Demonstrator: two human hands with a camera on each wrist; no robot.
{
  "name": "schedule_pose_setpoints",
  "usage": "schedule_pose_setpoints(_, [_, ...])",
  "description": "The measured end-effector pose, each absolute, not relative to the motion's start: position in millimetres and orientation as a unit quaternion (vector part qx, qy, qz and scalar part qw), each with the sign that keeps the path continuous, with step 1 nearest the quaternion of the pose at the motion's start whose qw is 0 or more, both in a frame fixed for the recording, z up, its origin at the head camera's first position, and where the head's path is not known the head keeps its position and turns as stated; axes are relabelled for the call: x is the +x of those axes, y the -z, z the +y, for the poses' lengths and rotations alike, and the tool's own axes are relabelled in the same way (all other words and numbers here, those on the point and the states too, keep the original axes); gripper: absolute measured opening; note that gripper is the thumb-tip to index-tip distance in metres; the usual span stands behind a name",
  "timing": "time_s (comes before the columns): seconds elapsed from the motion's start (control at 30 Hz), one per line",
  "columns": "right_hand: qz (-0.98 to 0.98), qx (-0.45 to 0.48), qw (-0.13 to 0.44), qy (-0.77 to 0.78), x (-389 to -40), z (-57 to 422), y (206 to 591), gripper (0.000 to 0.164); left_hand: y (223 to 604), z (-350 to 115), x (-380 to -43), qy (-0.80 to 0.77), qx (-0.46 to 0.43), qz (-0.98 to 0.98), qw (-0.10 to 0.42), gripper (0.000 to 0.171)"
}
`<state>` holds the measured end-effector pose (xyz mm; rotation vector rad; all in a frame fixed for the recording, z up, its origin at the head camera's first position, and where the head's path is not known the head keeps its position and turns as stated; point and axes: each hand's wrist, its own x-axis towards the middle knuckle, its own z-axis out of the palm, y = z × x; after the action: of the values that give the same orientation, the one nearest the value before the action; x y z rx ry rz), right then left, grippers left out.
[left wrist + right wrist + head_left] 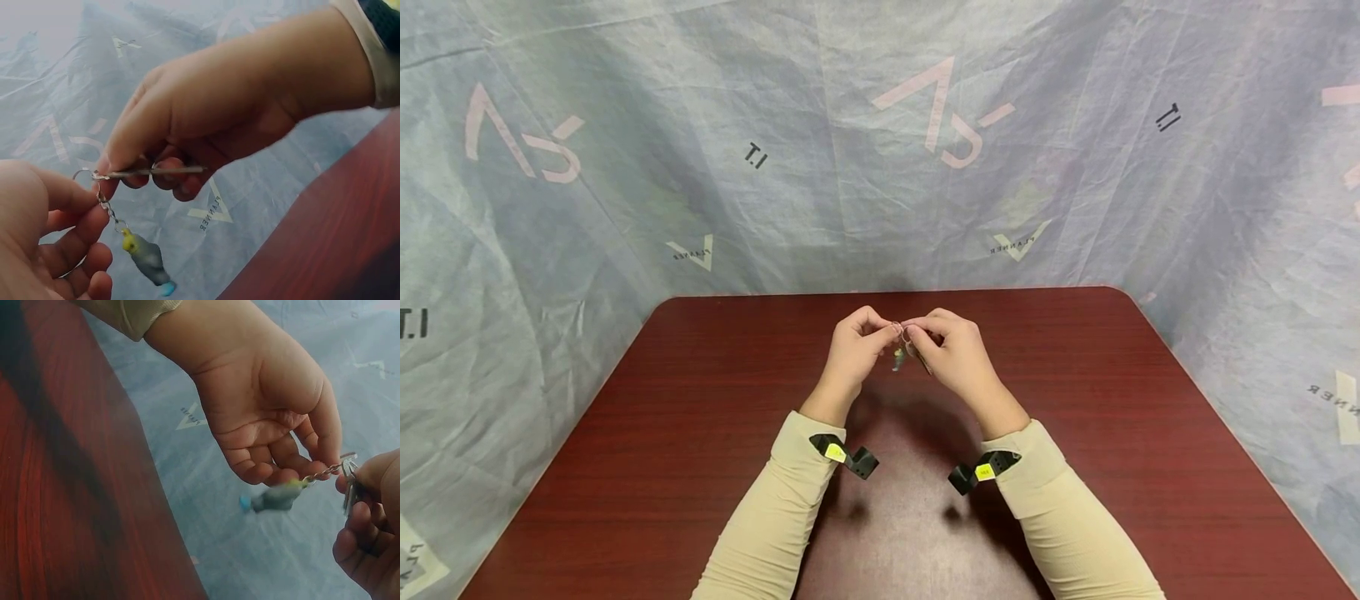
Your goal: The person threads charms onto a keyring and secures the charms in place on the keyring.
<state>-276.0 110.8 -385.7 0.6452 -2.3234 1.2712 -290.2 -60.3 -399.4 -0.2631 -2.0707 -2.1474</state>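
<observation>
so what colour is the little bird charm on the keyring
Grey body, yellow head, blue tail: the bird charm, clearest in the left wrist view.

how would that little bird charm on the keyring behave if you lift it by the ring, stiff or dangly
Probably dangly: the bird charm hangs from the ring by a short chain of loose links, so it should swing freely. It looks small beside the left hand and right hand, so likely light. The key looks like rigid metal and would stay stiff.

Counter [700, 433]: dark red-brown, wood grain. Backdrop [820, 167]: pale blue-grey, pink and black lettering. Sleeves [760, 533]: beige. Charm [148, 259]: grey bird, yellow head, blue tail. Chain [107, 207], key [165, 170]: silver.
</observation>
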Motion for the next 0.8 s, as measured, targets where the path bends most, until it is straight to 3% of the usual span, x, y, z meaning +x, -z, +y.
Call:
schedule_pose_setpoints(0.17, [-0.832, 0.221, 0.196, -0.469, -277, 111, 385, 0.014, 400, -63, -291, 0.660, -0.122, -0.733, 0.109, 0.008])
schedule_pose_setpoints(0.3, [-0.824, 0.215, 0.183, -0.491, -278, 113, 386, 0.015, 402, -65, -292, 0.641, -0.152, -0.745, 0.104, 0.007])
schedule_pose_setpoints(0.6, [-0.809, 0.199, 0.171, -0.526, -283, 122, 389, 0.016, 412, -65, -297, 0.695, -0.222, -0.683, -0.036, 0.006])
schedule_pose_setpoints(0.8, [-0.789, 0.203, 0.124, -0.567, -290, 132, 386, 0.018, 419, -68, -301, 0.706, -0.224, -0.669, -0.056, 0.006])
